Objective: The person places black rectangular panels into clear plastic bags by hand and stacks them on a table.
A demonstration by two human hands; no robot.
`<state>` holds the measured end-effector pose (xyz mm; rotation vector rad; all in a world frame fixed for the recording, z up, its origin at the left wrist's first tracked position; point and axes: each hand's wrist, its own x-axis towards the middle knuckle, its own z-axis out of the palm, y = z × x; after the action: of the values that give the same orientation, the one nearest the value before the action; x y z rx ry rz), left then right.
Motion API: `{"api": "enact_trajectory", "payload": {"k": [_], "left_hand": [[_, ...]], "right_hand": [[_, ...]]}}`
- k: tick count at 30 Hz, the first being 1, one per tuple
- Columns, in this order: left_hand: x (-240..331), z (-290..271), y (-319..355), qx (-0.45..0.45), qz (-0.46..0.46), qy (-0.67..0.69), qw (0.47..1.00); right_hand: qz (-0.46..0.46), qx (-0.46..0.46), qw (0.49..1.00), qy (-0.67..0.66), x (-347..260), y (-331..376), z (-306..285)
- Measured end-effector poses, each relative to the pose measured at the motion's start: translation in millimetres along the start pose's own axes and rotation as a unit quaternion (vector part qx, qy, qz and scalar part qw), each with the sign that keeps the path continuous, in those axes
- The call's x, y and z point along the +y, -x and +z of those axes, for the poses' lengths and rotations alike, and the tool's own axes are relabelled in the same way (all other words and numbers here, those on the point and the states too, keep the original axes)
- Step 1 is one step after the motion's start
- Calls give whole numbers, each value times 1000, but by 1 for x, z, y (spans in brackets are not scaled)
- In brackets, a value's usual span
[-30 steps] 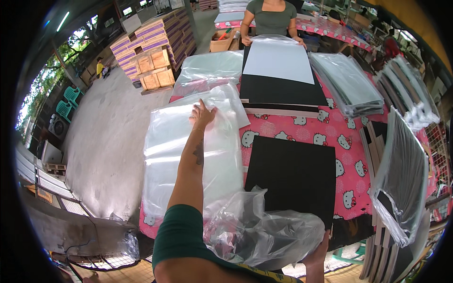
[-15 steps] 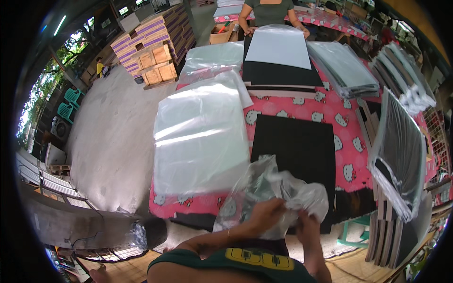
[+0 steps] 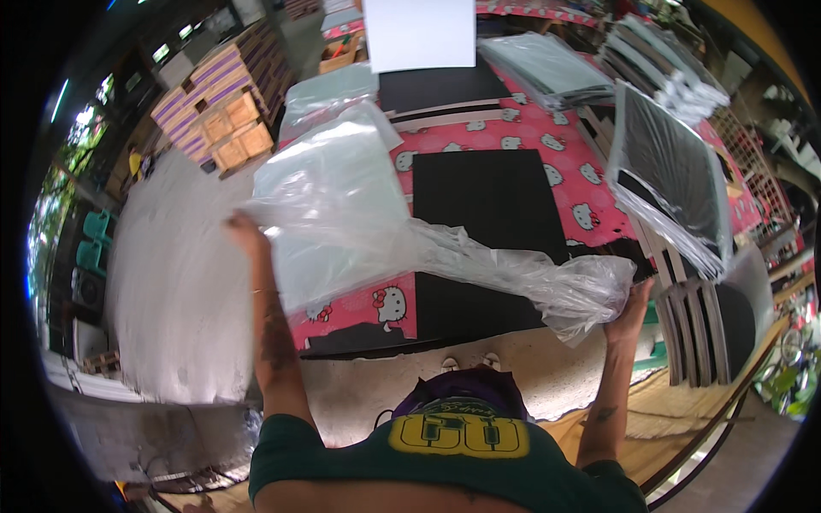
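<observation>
A clear plastic bag (image 3: 513, 267), bunched and wrinkled, stretches sideways between my two hands. My left hand (image 3: 245, 227), somewhat blurred, is closed on one end of it above the left table edge. The other, more crumpled end is gripped by my right hand (image 3: 630, 313) near the front right table corner. Under the bag a black rectangular board (image 3: 479, 192) lies flat on the table, partly covered by the plastic. To its left is a pile of flat clear plastic bags (image 3: 329, 184), which the stretched plastic partly overlaps.
A pink cartoon-print cloth (image 3: 449, 135) covers the table. At the far side a white sheet (image 3: 419, 34) stands above black boards (image 3: 445, 88). Plastic-wrapped boards (image 3: 547, 68) lie at the back right; another wrapped board (image 3: 671, 171) leans right, above upright boards (image 3: 697, 333). Stacked boxes (image 3: 218, 98) stand far left.
My hands have moved apart from close together, left hand far leftward and right hand rightward, drawing the bunched bag out lengthwise. The far white sheet has been raised from lying to upright.
</observation>
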<state>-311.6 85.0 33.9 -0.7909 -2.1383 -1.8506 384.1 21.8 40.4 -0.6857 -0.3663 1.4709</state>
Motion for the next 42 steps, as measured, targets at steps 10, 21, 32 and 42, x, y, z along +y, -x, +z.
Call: {"api": "enact_trajectory", "payload": {"k": [10,21,32,42], "left_hand": [[72,53,-29,-140,210,-221,942],[67,44,165,-543,315,-474,617],[206,-37,379,-395,12,79,915],[178,-118,294,-569,-247,434,653]], "right_hand": [[-137,188,969,87,-95,21,-88],[1,-213,976,-47,-20,78,-94],[128,-277,941,-147,33,85,-38],[105,-384,915,65,-57,86,-25]]}}
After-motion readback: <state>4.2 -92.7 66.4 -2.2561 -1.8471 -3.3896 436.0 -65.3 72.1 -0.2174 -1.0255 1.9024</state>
